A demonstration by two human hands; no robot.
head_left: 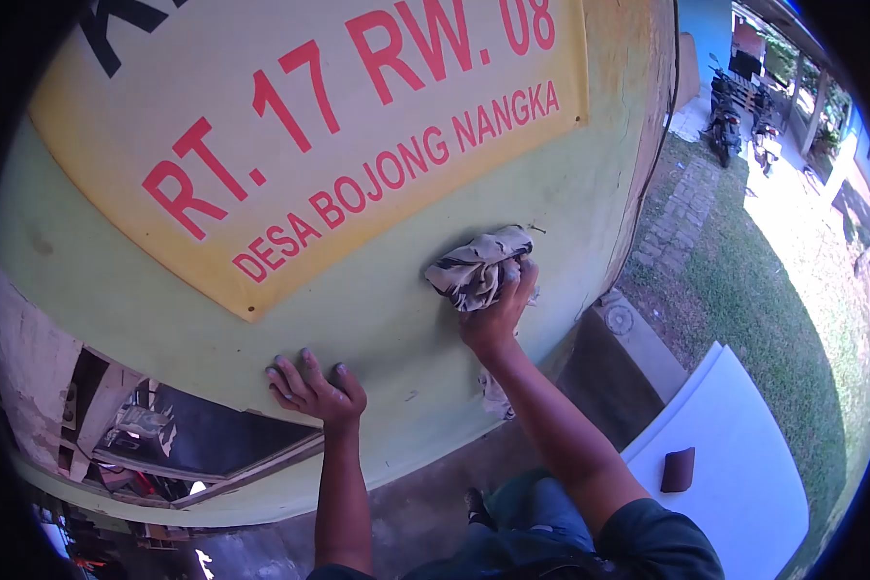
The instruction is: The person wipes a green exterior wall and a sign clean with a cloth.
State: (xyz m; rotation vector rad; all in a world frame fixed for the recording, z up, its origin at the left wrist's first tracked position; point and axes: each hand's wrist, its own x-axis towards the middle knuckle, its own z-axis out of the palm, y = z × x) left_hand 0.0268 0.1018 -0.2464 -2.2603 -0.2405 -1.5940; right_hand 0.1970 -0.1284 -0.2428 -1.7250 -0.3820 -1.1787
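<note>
A bunched, patterned cloth is pressed against the pale green wall, just under a yellow and white banner with red letters. My right hand grips this cloth from below, its fingers wrapped into the folds. To the left and lower down, my left hand rests on the wall above the window opening, fingers spread and holding nothing. Near the cloth, a small nail sticks out of the wall. Part of the cloth hangs below my right wrist.
At the lower left is a window opening in the wall. A white board or tabletop with a small brown block stands at the lower right. Beyond it lie grass and parked motorbikes.
</note>
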